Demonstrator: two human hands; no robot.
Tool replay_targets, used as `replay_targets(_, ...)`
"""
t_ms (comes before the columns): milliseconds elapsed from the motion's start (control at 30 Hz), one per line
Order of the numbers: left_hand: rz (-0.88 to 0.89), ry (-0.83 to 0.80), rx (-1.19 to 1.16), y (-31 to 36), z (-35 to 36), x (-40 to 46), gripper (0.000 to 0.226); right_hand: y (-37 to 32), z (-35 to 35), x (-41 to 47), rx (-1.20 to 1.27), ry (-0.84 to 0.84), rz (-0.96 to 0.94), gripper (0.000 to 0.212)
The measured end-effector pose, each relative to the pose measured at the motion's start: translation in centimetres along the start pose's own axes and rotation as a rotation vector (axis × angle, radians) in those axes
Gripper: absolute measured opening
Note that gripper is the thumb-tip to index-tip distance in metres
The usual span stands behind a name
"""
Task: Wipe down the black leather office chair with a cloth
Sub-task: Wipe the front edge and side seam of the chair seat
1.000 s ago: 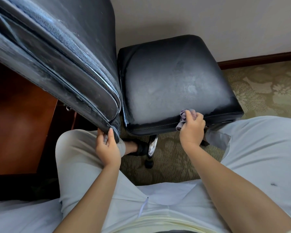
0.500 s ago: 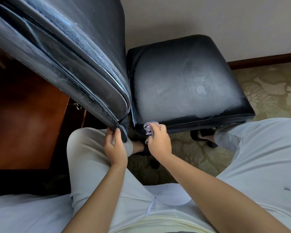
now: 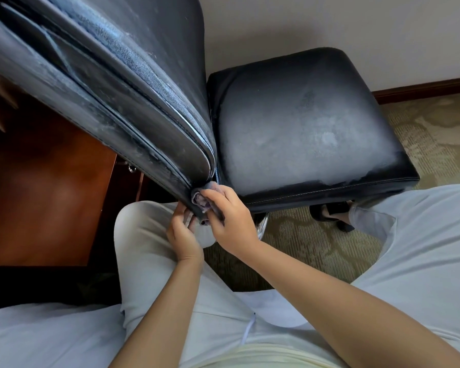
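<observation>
With the seat (image 3: 303, 128) front edge showing a dark clean band, I'm on the backrest (image 3: 104, 88) corner step. My right hand (image 3: 229, 216) grips the cloth (image 3: 205, 200), bunched and pressed onto the backrest's lower edge where it meets the seat. My left hand (image 3: 182, 235) sits just under that corner, fingers curled at the edge, seemingly steadying it; exact grip partly hidden. The chair stands right ahead of my knees, by the wall. Seat top and backrest side look grey with dust. Next move, my guess: drag the cloth up along the backrest seam, firm pressure, left hand bracing.
</observation>
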State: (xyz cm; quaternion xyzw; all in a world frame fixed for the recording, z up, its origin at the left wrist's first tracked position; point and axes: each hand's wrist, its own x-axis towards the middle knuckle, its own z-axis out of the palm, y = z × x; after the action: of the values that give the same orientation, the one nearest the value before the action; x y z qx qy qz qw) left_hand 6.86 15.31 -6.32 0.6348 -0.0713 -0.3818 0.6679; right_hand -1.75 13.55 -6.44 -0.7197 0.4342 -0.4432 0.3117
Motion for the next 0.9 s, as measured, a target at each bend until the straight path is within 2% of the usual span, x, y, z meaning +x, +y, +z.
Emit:
replay_targets(100,-0.006,0.004,0.005,-0.1,0.0,0.2,0.034,0.6,0.5,0.3,-0.104,-0.059,-0.086,0.041)
replay_targets(267,-0.006,0.017,-0.01,0.1,0.2,0.0,0.028,4.3,1.5,-0.1,-0.405,-0.411,0.089,0.041)
replay_targets(333,-0.001,0.015,0.0,0.1,0.2,-0.1,0.026,5.0,1.4,-0.6,-0.435,-0.473,0.145,0.04)
replay_targets(467,0.011,0.01,0.005,-0.1,0.1,-0.2,0.028,4.5,0.5,-1.5,-0.232,-0.26,0.268,0.042)
replay_targets(600,0.026,-0.066,0.088,-0.6,0.1,0.0,0.033,3.4,1.1,-1.6,-0.092,-0.11,0.152,0.039)
replay_targets(700,0.02,-0.126,0.157,-0.7,0.0,-0.3,0.054,3.1,2.5,-1.6,-0.069,-0.084,0.117,0.037)
replay_targets(800,-0.019,-0.131,0.164,-0.6,-0.2,-0.5,0.055,3.7,3.1,-1.4,-0.148,-0.123,0.117,0.033)
replay_targets(900,-0.038,-0.143,0.179,-0.6,-0.2,-0.3,0.049,4.9,3.1,-0.8,-0.433,-0.402,0.204,0.032)
